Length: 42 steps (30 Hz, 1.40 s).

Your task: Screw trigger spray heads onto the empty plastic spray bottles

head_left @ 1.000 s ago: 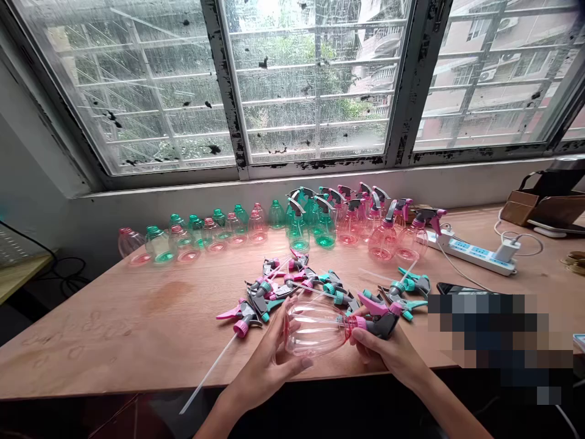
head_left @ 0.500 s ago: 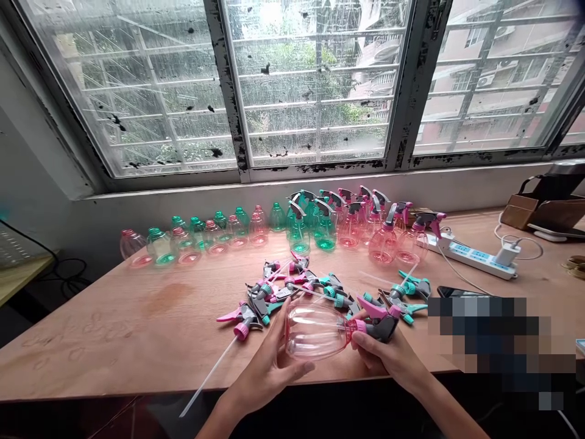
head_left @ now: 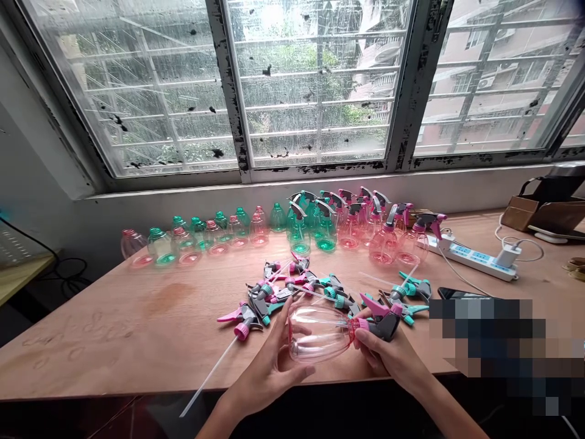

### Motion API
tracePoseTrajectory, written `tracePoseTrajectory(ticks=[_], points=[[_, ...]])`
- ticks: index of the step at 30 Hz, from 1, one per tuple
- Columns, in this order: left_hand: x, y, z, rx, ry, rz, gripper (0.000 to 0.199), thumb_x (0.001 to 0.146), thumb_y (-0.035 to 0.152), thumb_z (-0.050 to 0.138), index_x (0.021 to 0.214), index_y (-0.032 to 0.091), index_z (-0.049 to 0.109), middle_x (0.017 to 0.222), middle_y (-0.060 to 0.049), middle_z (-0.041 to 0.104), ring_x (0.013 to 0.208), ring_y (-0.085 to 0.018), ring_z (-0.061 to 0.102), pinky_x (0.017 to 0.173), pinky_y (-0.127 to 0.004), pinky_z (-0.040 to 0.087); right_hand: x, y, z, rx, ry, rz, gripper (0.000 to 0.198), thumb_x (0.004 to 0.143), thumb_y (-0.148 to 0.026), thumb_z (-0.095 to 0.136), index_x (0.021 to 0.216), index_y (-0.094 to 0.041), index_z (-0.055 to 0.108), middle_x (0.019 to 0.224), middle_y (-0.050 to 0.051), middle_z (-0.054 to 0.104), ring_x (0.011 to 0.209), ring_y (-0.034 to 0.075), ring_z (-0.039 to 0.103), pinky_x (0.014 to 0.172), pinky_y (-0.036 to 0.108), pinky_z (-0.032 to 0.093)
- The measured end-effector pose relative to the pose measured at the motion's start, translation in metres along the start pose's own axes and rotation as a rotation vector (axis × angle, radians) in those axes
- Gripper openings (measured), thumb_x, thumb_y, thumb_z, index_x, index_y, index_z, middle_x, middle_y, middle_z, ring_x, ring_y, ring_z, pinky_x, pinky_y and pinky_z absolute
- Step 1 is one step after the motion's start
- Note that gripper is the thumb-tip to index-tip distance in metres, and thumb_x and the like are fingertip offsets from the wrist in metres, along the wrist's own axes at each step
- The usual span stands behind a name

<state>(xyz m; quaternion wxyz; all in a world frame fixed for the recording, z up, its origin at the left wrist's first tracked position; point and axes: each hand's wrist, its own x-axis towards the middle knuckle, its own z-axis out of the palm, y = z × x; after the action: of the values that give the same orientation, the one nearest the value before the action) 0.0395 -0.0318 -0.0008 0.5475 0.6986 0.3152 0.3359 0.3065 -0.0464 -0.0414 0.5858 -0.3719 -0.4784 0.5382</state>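
L. hand [head_left: 267, 369], lower ctr. of frame, gripped body of pink bottle [head_left: 317, 334], held sideways there; R. hand [head_left: 390, 355], lower right-ctr., pinched spray head [head_left: 384, 327] at neck [head_left: 353, 330]. To my eye, uneven twisting risked cross-threading, hence leaks.

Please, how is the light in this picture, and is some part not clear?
Head view: strong backlight from the window, near white at top middle; glossy highlights on the held pink bottle; deep shadow under the table; pixelated blocks at right hide what is there.
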Motion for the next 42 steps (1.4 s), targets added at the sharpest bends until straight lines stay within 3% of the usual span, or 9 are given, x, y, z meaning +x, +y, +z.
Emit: tracePoseTrajectory(ticks=[3,7,12,18,24,29,32,36,42], points=[[0.0,-0.0012,0.0007,0.013,0.003,0.003,0.103,0.091,0.04,0.071,0.161,0.037,-0.004,0.15,-0.014,0.045,0.122,-0.025,0.057,0.107,-0.04,0.044,0.0002,-0.0015,0.0009,0.022,0.013,-0.002,0.034,0.084,-0.045,0.08,0.095,-0.019,0.061,0.064,-0.002,0.065,0.043,0.007,0.046,0.04,0.019,0.035],[0.0,0.0015,-0.0007,-0.036,0.023,-0.025,0.11,0.084,0.045,0.078,0.162,0.034,0.001,0.163,-0.013,0.027,0.135,-0.028,0.047,0.112,-0.039,0.04,-0.0015,-0.0044,0.0026,0.018,-0.027,0.014,0.035,0.083,-0.044,0.081,0.098,-0.019,0.062,0.066,-0.002,0.066,0.045,0.007,0.048,0.043,0.019,0.037],[0.001,0.0034,-0.0002,-0.052,0.023,-0.013,0.101,0.087,0.041,0.076,0.161,0.038,0.007,0.168,-0.007,0.02,0.142,-0.029,0.042,0.118,-0.041,0.036,-0.0001,-0.0039,0.0033,0.02,-0.024,0.008,0.036,0.083,-0.045,0.081,0.098,-0.019,0.062,0.067,-0.001,0.067,0.045,0.007,0.048,0.042,0.019,0.038],[0.0015,0.0048,0.0043,-0.032,0.045,0.015,0.109,0.086,0.036,0.077,0.16,0.041,-0.002,0.169,-0.01,0.018,0.133,-0.028,0.052,0.118,-0.047,0.036,0.0006,-0.0045,0.0039,0.024,0.015,0.032,0.036,0.082,-0.046,0.081,0.094,-0.019,0.062,0.063,-0.003,0.064,0.039,0.005,0.042,0.037,0.017,0.031],[0.0,0.0044,0.0022,-0.108,0.026,-0.004,0.097,0.087,0.044,0.075,0.161,0.036,0.013,0.17,-0.008,0.015,0.15,-0.032,0.032,0.123,-0.045,0.03,-0.0009,-0.004,0.0039,0.001,-0.001,0.021,0.036,0.081,-0.047,0.082,0.095,-0.019,0.064,0.064,-0.002,0.064,0.039,0.004,0.039,0.038,0.018,0.028],[0.0009,0.0006,0.0028,0.017,0.03,0.042,0.092,0.093,0.038,0.069,0.16,0.042,0.007,0.169,-0.008,0.02,0.138,-0.028,0.049,0.117,-0.043,0.039,-0.0002,-0.0055,0.0046,0.014,0.015,0.019,0.036,0.083,-0.049,0.08,0.093,-0.02,0.062,0.064,-0.002,0.065,0.038,0.005,0.04,0.037,0.018,0.03],[0.0018,0.0002,0.0028,-0.01,0.05,0.035,0.103,0.086,0.041,0.077,0.161,0.041,0.005,0.169,-0.01,0.019,0.132,-0.029,0.054,0.117,-0.045,0.039,-0.0011,-0.0069,0.0057,-0.039,0.009,0.012,0.036,0.083,-0.048,0.08,0.096,-0.019,0.063,0.064,-0.001,0.065,0.039,0.005,0.042,0.038,0.018,0.031],[0.0014,0.0026,0.0012,-0.108,0.065,0.002,0.102,0.083,0.048,0.079,0.161,0.038,0.014,0.168,-0.01,0.021,0.142,-0.034,0.043,0.12,-0.049,0.034,-0.0019,-0.0065,0.0059,-0.055,-0.005,0.008,0.038,0.082,-0.048,0.081,0.099,-0.019,0.064,0.065,-0.001,0.066,0.042,0.005,0.042,0.04,0.018,0.032],[0.0011,0.001,0.002,-0.021,0.052,0.044,0.092,0.089,0.036,0.075,0.159,0.044,0.016,0.17,-0.005,0.015,0.149,-0.033,0.033,0.122,-0.05,0.032,0.0016,-0.0059,0.0058,-0.023,0.026,0.009,0.039,0.082,-0.05,0.08,0.095,-0.019,0.062,0.065,-0.001,0.066,0.039,0.005,0.04,0.036,0.018,0.031]])
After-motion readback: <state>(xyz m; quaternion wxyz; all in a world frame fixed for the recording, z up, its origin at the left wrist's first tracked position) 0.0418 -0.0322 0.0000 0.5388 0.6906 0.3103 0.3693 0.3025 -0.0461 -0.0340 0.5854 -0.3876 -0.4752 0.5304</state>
